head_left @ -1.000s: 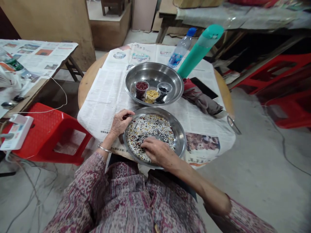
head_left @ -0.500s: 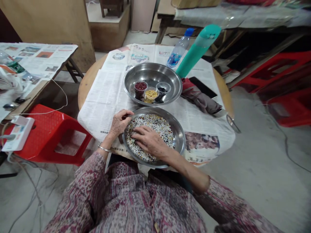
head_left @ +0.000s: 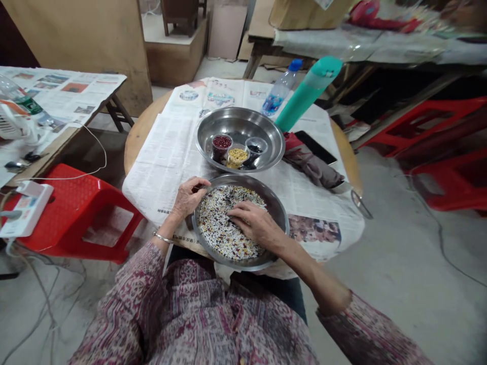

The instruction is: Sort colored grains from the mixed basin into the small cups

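A shallow steel basin [head_left: 279,213] near my body holds a mix of white grains with red, yellow and black beans [head_left: 224,228]. My left hand [head_left: 189,195] is closed on its left rim, fingers curled over the edge. My right hand [head_left: 254,223] is over the middle of the mix, its fingers bent and bunched, tips down among the grains. Whatever lies between those fingertips is hidden. Behind stands a second steel basin [head_left: 201,134] with three clear cups: red beans [head_left: 221,143], yellow beans [head_left: 237,156] and black beans [head_left: 255,147].
Newspaper [head_left: 152,167] covers the round table. Behind the rear basin stand a water bottle [head_left: 279,88] and a green cylinder [head_left: 308,94]. A phone [head_left: 314,147] and a folded umbrella-like bundle [head_left: 314,165] lie at right. A red stool [head_left: 83,213] bears a power strip [head_left: 28,210].
My right hand has moved right across the mix, and its fingers are more bunched. The grains now lie differently around it. My left hand stays at the rim.
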Tool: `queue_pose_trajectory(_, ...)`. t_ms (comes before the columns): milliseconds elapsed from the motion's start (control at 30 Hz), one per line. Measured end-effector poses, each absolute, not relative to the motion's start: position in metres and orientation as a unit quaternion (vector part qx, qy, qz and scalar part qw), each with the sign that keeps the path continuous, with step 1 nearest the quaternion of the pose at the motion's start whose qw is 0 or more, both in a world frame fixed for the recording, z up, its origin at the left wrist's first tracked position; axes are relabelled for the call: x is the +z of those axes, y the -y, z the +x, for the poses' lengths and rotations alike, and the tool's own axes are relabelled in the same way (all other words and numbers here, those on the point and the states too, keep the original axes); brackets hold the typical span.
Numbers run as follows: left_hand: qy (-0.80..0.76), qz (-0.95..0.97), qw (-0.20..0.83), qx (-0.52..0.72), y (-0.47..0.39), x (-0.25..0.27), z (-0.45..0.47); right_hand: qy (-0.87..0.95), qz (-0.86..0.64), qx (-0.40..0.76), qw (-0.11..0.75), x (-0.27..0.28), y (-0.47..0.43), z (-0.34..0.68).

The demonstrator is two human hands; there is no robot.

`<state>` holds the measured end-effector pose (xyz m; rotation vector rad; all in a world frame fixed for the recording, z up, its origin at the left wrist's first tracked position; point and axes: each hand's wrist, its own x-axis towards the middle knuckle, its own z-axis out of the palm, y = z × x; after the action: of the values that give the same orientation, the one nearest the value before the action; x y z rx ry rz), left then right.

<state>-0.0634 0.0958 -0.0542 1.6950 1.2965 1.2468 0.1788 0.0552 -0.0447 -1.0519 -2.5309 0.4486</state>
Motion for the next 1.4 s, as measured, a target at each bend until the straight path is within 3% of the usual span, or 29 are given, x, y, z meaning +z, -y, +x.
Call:
queue_pose_trajectory(133, -0.499, 0.647, 0.324, 0.476, -0.095, -0.054, -0.064, 0.882, -0.416, 0.117, 0.187, -0.048, -0.042, 0.191)
queue_pose_trajectory(300, -0.497, 0.648, 0.321, 0.479, -0.095, -0.055, -0.064, 0.918, -0.384, 0.033, 0.088, -0.053, -0.027, 0.182)
queue_pose_trajectory(433, -0.498, 0.651, 0.315, 0.479, -0.095, -0.054, -0.065, 0.939, -0.341, 0.034, 0.041, -0.058, -0.029, 0.162)
queue_pose_trajectory(633, -0.502, 0.648, 0.325, 0.472, -0.095, -0.053, -0.065, 0.962, -0.262, 0.052, 0.056, -0.058, -0.055, 0.136)
queue_pose_trajectory(967, -0.502, 0.649, 0.322, 0.473, -0.095, -0.056, -0.064, 0.89, -0.453, -0.012, 0.052, -0.069, -0.048, 0.174)
queue_pose_trajectory(1167, -0.506, 0.648, 0.326, 0.467, -0.095, -0.054, -0.064, 0.917, -0.396, 0.013, 0.044, -0.064, -0.02, 0.152)
queue_pose_trajectory(1400, -0.505, 0.637, 0.344, 0.471, -0.094, -0.053, -0.063, 0.918, -0.389, -0.002, 0.081, -0.062, -0.062, 0.136)
